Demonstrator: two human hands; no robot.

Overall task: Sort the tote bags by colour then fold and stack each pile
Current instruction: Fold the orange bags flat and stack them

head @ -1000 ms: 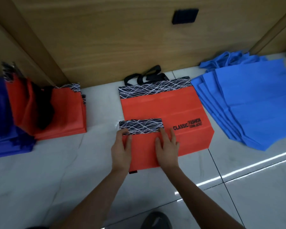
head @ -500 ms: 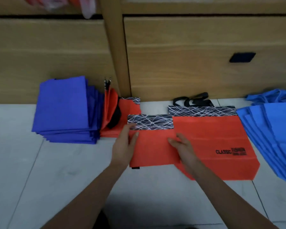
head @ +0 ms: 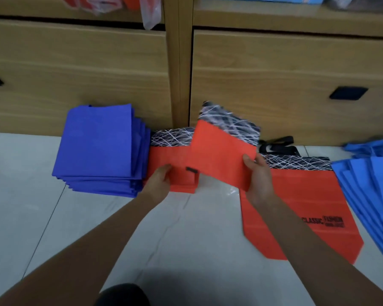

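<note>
Nearest the camera, a dark rounded shape point(head: 122, 294), a knee or shoe, sits at the bottom edge over the pale tiled floor point(head: 186, 228). Two bare forearms reach forward from there.

The left hand point(head: 158, 182) curls its fingers round the lower left end of a folded red tote bag point(head: 219, 160). The right hand point(head: 259, 180) pinches the bag's right edge, with the thumb on top and the fingers underneath. The bag is lifted off the floor and tilted, its patterned black-and-white band raised at the far side and blurred.

Beneath its left end lies a stack of folded red bags point(head: 164, 155), which touches a taller pile of folded dark blue bags point(head: 97, 142) on its left. Under the right forearm an unfolded red bag point(head: 307, 195) lies flat on the floor, printed "CLASSIC FASHION", with its black handles point(head: 276, 146) at the far end. Just to the right of it, light blue bags point(head: 372, 191) are fanned out and overlapping.

Behind everything stand wooden drawers point(head: 274, 74), the right one with a black handle point(head: 348, 93).
</note>
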